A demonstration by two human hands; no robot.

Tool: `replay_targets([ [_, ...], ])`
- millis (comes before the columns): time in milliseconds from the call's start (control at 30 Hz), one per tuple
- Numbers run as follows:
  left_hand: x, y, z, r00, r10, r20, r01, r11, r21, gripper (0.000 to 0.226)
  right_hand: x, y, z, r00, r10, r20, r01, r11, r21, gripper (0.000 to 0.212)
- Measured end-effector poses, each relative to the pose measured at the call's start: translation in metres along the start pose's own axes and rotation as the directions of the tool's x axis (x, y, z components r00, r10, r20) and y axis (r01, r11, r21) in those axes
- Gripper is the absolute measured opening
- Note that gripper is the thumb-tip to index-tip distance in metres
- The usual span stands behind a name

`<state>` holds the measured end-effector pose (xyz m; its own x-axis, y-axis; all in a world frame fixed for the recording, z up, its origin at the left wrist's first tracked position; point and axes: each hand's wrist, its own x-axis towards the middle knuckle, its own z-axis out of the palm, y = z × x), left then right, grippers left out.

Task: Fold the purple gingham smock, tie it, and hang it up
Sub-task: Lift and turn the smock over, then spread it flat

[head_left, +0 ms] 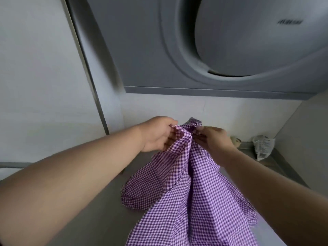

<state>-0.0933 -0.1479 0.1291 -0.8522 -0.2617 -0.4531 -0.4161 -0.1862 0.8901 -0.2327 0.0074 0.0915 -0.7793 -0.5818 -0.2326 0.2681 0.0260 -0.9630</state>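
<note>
Smock: we hold the purple gingham smock (188, 189) up by its top, bunched to a gathered point between our two hands, above the counter (99, 215). From that point the cloth fans downward in loose folds and runs out past the bottom edge of the view.
Smock's place: it hangs over the middle of the counter, nearer the back wall at its top; one lobe of cloth spreads toward the counter's left side, and we cannot tell whether it touches the surface.
Left hand: our left hand (158, 134) comes in from the left, its fingers curled and pinching the gathered top of the smock from the left side.
Right hand: our right hand (213, 139) comes in from the right, its fingers curled onto the same gathered top; the fingertips are partly hidden in the folds.
Hands together: the two hands sit just beside each other, with only the bunched cloth between them; a small ruffle of the smock stands up above them.
Overhead: a grey range hood (213, 50) with a large round recess hangs above the hands.
Far right corner of the counter: a crumpled clear plastic bag (262, 147) stands near the side wall, and a small pale object (235, 140) sits just left of it, too blurred to name.
</note>
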Motion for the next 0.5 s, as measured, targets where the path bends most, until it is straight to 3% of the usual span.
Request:
replay_targets([
  [67, -0.004, 0.011, 0.013, 0.998, 0.053, -0.039, -0.053, 0.998, 0.020, 0.039, -0.024, -0.018, 0.014, 0.982, -0.053, 0.181, 0.051, 0.999, 0.015, 0.032],
  [167, -0.011, 0.020, 0.026, 0.981, 0.125, -0.148, -0.107, 0.987, 0.120, 0.031, -0.053, -0.033, 0.023, 0.908, -0.094, 0.407, 0.205, 0.949, -0.238, 0.034],
  [233, -0.017, 0.023, 0.033, 0.969, 0.184, -0.163, -0.145, 0.964, 0.222, 0.034, -0.062, -0.037, 0.029, 0.934, -0.126, 0.334, 0.253, 0.895, -0.368, 0.019],
  [333, -0.034, 0.030, 0.040, 0.967, 0.228, -0.110, -0.170, 0.908, 0.384, 0.047, -0.056, -0.034, 0.027, 0.978, -0.125, 0.165, 0.182, 0.897, -0.402, 0.019],
  [400, -0.047, 0.037, 0.036, 0.964, 0.260, -0.059, -0.207, 0.869, 0.450, 0.041, -0.055, -0.031, 0.024, 0.984, -0.093, 0.154, 0.146, 0.913, -0.381, 0.016],
  [500, -0.060, 0.045, 0.015, 0.925, 0.379, -0.033, -0.283, 0.743, 0.607, 0.037, -0.061, -0.034, 0.018, 0.992, -0.050, 0.118, 0.073, 0.976, -0.207, 0.014],
])
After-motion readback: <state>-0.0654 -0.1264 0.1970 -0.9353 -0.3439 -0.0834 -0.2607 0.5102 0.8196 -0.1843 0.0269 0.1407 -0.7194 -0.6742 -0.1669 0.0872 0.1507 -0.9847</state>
